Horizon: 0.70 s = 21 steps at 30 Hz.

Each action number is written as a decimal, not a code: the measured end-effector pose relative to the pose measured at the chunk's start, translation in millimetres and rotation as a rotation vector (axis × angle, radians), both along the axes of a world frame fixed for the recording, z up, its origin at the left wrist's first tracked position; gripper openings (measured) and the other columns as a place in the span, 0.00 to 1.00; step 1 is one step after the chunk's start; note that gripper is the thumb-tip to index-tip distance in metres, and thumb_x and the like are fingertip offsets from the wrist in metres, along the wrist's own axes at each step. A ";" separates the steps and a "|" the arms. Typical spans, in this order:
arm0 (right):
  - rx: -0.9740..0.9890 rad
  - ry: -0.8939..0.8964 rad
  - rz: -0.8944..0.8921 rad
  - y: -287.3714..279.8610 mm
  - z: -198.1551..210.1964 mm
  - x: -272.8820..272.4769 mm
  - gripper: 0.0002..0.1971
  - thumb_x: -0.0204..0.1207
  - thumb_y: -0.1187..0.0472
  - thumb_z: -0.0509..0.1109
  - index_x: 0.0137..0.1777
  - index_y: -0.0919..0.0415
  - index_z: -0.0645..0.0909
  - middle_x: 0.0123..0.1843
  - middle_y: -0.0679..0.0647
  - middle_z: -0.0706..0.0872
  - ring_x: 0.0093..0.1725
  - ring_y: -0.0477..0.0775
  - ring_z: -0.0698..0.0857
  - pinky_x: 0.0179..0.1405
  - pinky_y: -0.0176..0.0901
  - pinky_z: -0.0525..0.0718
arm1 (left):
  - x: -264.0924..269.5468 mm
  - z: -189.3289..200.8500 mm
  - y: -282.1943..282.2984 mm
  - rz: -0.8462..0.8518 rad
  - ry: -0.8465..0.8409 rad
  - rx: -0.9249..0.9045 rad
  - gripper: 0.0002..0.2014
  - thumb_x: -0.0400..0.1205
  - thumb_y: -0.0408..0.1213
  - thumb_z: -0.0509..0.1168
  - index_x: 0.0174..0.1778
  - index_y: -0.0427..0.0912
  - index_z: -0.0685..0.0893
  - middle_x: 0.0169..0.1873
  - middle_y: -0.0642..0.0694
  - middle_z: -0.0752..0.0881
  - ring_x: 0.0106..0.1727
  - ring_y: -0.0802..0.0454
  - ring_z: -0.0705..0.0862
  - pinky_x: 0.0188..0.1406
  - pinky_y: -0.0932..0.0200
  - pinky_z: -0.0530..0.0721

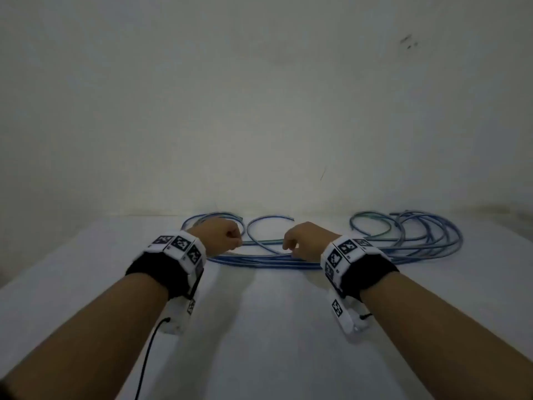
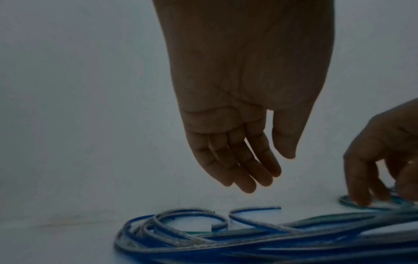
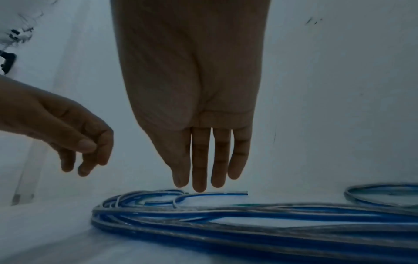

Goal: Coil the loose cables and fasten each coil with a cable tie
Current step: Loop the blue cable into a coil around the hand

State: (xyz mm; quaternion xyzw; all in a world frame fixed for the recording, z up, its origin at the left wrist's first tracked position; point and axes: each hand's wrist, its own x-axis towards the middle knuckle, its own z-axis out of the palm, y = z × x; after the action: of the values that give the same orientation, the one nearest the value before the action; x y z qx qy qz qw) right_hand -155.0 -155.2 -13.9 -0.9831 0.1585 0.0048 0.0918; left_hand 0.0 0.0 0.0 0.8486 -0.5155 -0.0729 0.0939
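At the bench's (image 1: 259, 327) far edge, blue cables (image 1: 259, 259) sprawled uncoiled; left hand (image 2: 237, 125) and right hand (image 3: 194, 110) hovering, grips wide, apparently empty. Coiling unstarted; next, pinching a loose end.

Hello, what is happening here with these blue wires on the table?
A person is about to gather loose blue cables lying along the back of a white table. Both hands hang just above them and hold nothing: the left hand has relaxed fingers over the looped end, and the right hand points straight fingers down, close to a cut cable end. Whether they touch it is unclear. The cables lie in untidy loops, not fastened; no cable tie is visible.
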 end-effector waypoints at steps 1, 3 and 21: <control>0.004 0.044 -0.004 -2.6 -2.2 6.5 0.17 0.79 0.68 0.64 0.68 0.63 0.78 0.68 0.57 0.80 0.67 0.55 0.77 0.64 0.40 0.74 | 1.9 -4.6 -9.5 -0.005 -0.009 0.029 0.11 0.83 0.42 0.60 0.53 0.39 0.83 0.45 0.48 0.81 0.46 0.52 0.77 0.46 0.60 0.72; -0.003 0.090 0.028 -8.1 -6.9 14.4 0.18 0.80 0.66 0.64 0.70 0.64 0.76 0.69 0.58 0.79 0.68 0.56 0.77 0.65 0.41 0.73 | 4.4 -9.7 -24.7 -0.016 -0.041 0.083 0.11 0.83 0.43 0.60 0.54 0.41 0.81 0.47 0.47 0.81 0.48 0.52 0.77 0.46 0.61 0.70; 0.389 -0.505 -0.138 -64.0 -5.5 -10.5 0.07 0.81 0.65 0.63 0.48 0.63 0.82 0.45 0.56 0.83 0.43 0.54 0.83 0.45 0.42 0.80 | 31.7 -4.9 -39.1 -0.074 0.025 0.048 0.11 0.84 0.45 0.59 0.46 0.42 0.81 0.37 0.48 0.82 0.42 0.48 0.79 0.41 0.59 0.73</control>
State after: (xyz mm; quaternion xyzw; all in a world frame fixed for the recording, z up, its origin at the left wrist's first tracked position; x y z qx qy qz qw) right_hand -165.5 -219.2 -19.4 -0.9041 0.1933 -0.2153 0.3144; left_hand 31.7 -39.1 -4.9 0.8300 -0.5434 -0.0994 0.0770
